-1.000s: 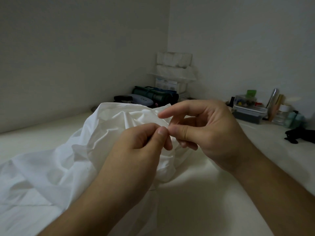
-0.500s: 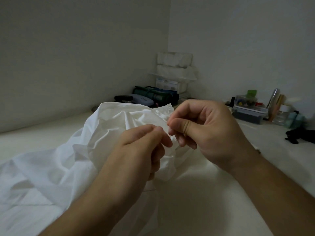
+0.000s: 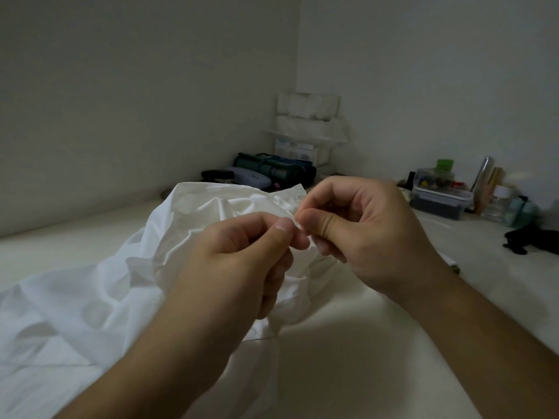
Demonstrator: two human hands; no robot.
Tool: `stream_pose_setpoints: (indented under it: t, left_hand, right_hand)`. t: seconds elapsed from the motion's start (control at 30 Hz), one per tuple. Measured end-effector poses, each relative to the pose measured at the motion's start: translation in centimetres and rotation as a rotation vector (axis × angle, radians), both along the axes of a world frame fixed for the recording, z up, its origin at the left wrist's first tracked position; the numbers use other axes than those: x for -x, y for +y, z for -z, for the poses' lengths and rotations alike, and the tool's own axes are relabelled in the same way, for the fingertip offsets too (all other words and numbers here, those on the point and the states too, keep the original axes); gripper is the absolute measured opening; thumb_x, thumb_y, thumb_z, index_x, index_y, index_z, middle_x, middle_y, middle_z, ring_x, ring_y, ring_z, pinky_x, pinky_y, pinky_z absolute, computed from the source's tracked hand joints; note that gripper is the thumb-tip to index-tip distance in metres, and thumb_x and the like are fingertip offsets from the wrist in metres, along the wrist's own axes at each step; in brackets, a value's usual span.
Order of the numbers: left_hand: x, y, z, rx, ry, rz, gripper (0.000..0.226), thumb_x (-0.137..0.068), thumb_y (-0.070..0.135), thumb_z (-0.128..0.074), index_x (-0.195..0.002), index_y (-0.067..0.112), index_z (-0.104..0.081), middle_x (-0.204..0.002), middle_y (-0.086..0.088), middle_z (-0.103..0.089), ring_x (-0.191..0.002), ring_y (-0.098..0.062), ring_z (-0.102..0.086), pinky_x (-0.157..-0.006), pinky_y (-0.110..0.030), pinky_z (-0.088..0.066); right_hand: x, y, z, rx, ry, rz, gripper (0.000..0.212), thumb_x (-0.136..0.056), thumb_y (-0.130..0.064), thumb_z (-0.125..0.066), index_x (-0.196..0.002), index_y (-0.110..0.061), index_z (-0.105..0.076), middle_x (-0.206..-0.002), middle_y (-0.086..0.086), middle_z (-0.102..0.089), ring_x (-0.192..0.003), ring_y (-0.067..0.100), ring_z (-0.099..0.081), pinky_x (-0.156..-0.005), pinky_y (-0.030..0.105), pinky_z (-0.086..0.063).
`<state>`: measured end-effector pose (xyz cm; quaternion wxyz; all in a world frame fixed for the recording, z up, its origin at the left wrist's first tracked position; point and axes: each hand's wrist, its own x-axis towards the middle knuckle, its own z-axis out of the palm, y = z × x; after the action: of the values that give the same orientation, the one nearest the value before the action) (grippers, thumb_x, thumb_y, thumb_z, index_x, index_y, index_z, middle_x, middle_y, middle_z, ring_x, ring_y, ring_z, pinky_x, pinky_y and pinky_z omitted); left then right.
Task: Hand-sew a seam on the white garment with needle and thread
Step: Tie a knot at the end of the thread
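The white garment lies crumpled on the pale surface, bunched up high in the middle. My left hand pinches a fold of the fabric between thumb and forefinger. My right hand is closed just to its right, thumb and forefinger pressed together at the same raised edge of cloth. The fingertips of both hands nearly touch. The needle and the thread are too small and dim to make out.
At the back corner stand stacked white packs, a dark green roll and a glasses case. On the right sit a clear lidded box, bottles and a black item. Walls close in behind.
My right hand curled from an extended forefinger into a tight pinch at the fabric edge. My left hand shifted its grip slightly on the fold. The garment barely moved.
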<state>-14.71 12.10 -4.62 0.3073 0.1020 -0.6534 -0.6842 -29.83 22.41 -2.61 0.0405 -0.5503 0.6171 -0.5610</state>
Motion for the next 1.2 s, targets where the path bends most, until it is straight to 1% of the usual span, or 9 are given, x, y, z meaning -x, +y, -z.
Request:
stream_pose_setpoints:
  t: [0.2,0.37,0.53,0.6,0.8,0.9,0.97,1.07,1.2]
  left_hand:
    - [-0.2,-0.2,-0.2,-0.076,0.133,0.044,0.028,-0.086,0.026,-0.069,-0.093,0.0,-0.077,-0.061,-0.004,-0.049,-0.047,-0.012,-0.024,-0.043,-0.022,-0.022]
    - [-0.2,-0.3,-0.3,-0.067,0.156,-0.076,0.022,-0.086,0.027,-0.072,-0.097,0.013,-0.085,-0.067,-0.007,-0.06,-0.046,-0.01,-0.03,-0.043,-0.022,-0.024]
    - [-0.1,-0.3,0.5,0.31,-0.058,-0.284,0.022,-0.096,0.035,-0.068,-0.08,0.034,-0.082,-0.054,0.007,-0.064,-0.044,-0.005,-0.044,-0.047,-0.023,-0.037]
    - [-0.1,-0.1,0.5,0.343,-0.102,-0.275,0.022,-0.098,0.037,-0.065,-0.084,0.037,-0.081,-0.059,0.005,-0.068,-0.046,-0.005,-0.047,-0.05,-0.027,-0.039]
    - [0.2,0.0,0.6,0.33,-0.13,-0.164,0.024,-0.101,0.034,-0.061,-0.086,0.032,-0.08,-0.058,0.004,-0.061,-0.048,-0.008,-0.044,-0.051,-0.031,-0.035]
    - [0.2,0.0,0.7,0.319,-0.134,-0.116,0.026,-0.102,0.029,-0.059,-0.083,0.026,-0.077,-0.056,0.006,-0.056,-0.047,-0.007,-0.043,-0.05,-0.027,-0.034]
    - [0.2,-0.1,0.6,0.211,-0.105,-0.087,0.031,-0.104,0.021,-0.057,-0.079,0.019,-0.075,-0.056,0.004,-0.053,-0.045,-0.007,-0.039,-0.046,-0.023,-0.031]
    - [0.1,-0.3,0.2,0.033,-0.061,-0.029,0.039,-0.108,0.014,-0.052,-0.074,0.016,-0.072,-0.061,-0.002,-0.05,-0.045,-0.008,-0.034,-0.042,-0.022,-0.028]
    - [0.0,-0.4,0.1,0.002,-0.032,-0.015,0.037,-0.108,0.012,-0.05,-0.077,0.015,-0.07,-0.066,-0.004,-0.05,-0.048,-0.011,-0.032,-0.043,-0.023,-0.025]
  right_hand:
    - [-0.1,-0.4,0.5,-0.055,0.018,-0.019,0.013,-0.097,-0.009,-0.074,-0.087,-0.019,-0.075,-0.072,0.001,-0.071,-0.056,0.017,-0.06,-0.053,0.028,-0.048]
    - [-0.2,-0.3,0.6,-0.046,0.041,-0.048,0.011,-0.096,-0.006,-0.074,-0.09,-0.014,-0.077,-0.077,0.004,-0.073,-0.057,0.019,-0.061,-0.054,0.033,-0.051]
    - [-0.3,-0.2,0.5,-0.039,0.038,-0.052,0.016,-0.097,-0.004,-0.07,-0.087,-0.016,-0.071,-0.071,-0.003,-0.068,-0.054,0.013,-0.057,-0.053,0.031,-0.049]
    - [-0.3,-0.2,0.5,-0.055,0.05,-0.038,0.019,-0.099,-0.004,-0.067,-0.088,-0.018,-0.069,-0.073,-0.005,-0.068,-0.054,0.011,-0.056,-0.054,0.03,-0.047]
    - [-0.3,-0.3,0.7,-0.111,0.049,-0.015,0.022,-0.104,-0.007,-0.059,-0.087,-0.02,-0.064,-0.066,0.006,-0.063,-0.056,0.036,-0.055,-0.051,0.05,-0.047]
    - [-0.4,-0.3,0.7,-0.122,0.001,-0.049,0.023,-0.105,-0.008,-0.058,-0.088,-0.02,-0.064,-0.066,-0.001,-0.063,-0.055,0.02,-0.056,-0.049,0.033,-0.046]
    - [-0.3,-0.3,0.6,-0.076,-0.06,-0.053,0.019,-0.106,-0.008,-0.057,-0.092,-0.016,-0.066,-0.071,0.0,-0.065,-0.052,0.018,-0.057,-0.048,0.023,-0.044]
    - [-0.1,-0.1,0.3,-0.005,-0.098,-0.033,0.016,-0.106,-0.006,-0.057,-0.099,-0.014,-0.07,-0.085,0.005,-0.071,-0.052,0.024,-0.058,-0.047,0.021,-0.043]
    - [-0.3,0.2,0.2,-0.019,0.024,-0.031,0.012,-0.098,-0.004,-0.07,-0.093,-0.014,-0.075,-0.084,0.001,-0.074,-0.052,0.023,-0.063,-0.049,0.022,-0.048]
